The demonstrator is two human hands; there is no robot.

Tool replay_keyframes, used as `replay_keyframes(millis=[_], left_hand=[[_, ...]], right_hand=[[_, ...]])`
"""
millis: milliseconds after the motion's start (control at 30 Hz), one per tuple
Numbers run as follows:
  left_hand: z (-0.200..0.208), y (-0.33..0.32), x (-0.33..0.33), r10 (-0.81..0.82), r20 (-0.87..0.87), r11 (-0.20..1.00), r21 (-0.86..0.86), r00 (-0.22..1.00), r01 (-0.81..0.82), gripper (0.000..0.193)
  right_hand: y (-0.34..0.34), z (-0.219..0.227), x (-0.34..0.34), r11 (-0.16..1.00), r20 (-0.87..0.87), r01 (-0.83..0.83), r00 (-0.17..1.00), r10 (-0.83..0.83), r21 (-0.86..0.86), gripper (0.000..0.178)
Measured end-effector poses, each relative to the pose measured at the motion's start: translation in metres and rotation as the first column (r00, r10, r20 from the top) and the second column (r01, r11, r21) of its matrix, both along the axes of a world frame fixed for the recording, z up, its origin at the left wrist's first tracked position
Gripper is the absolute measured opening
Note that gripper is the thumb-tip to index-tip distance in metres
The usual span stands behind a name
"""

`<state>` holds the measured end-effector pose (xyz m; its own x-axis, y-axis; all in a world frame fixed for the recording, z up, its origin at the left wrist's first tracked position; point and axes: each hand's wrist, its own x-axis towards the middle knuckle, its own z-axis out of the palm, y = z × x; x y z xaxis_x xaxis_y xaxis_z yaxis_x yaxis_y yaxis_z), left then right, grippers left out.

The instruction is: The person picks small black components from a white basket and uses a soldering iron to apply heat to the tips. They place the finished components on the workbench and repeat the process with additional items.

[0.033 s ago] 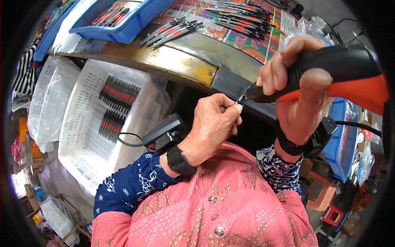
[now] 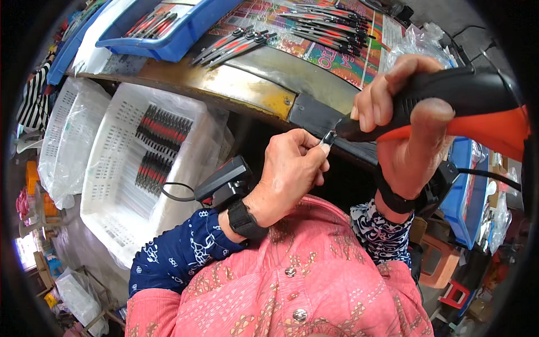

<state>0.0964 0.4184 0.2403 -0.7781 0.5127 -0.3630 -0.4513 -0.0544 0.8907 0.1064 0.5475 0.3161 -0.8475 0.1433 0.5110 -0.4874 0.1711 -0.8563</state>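
My left hand [image 2: 292, 163] pinches a small dark, shiny-ended piece [image 2: 328, 137] between thumb and fingertips; the rest of it is hidden in the hand. My right hand [image 2: 401, 123] is wrapped round a black-and-orange handheld power tool [image 2: 443, 98], its thumb along the near side. The narrow black nose of the tool points left and meets the small piece, or comes very close to it. Both hands are in front of my chest, by the bench's near edge [image 2: 320, 121].
On the bench, slim grey, black and red pen-like tools [image 2: 236, 45] lie beside a blue tray [image 2: 168, 48] and a larger pile [image 2: 331, 28]. A white plastic-lined basket [image 2: 106, 185] with rows of similar pieces [image 2: 163, 128] stands at left. Another blue tray [image 2: 457, 208] is at right.
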Motion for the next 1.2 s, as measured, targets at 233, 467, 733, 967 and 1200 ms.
replay_keyframes(millis=[233,467,733,967,1200], left_hand=[[0.004,-0.017,-0.020,0.082,-0.429,0.996,0.005,0.899,-0.089,0.021],[0.007,-0.031,-0.110,-0.165,-0.954,0.770,-0.284,0.252,-0.571,0.020],[-0.001,-0.032,-0.162,-0.363,-0.922,0.564,-0.331,0.133,-0.757,0.017],[0.001,-0.031,-0.183,-0.485,-0.863,0.490,-0.402,0.142,-0.773,0.020],[0.011,0.031,-0.174,-0.393,-0.914,0.771,-0.270,-0.098,-0.577,0.021]], right_hand=[[0.011,0.009,0.010,0.970,-0.102,-0.038,0.995,0.013,-0.240,0.069],[0.024,0.007,0.019,0.976,-0.102,0.038,0.993,-0.061,-0.214,0.068],[0.036,0.008,0.026,0.973,-0.061,0.073,0.994,-0.088,-0.218,0.064],[0.045,0.006,0.027,0.964,-0.041,0.088,0.994,-0.101,-0.250,0.061],[0.051,0.003,0.024,0.954,-0.035,0.092,0.994,-0.106,-0.286,0.058]])
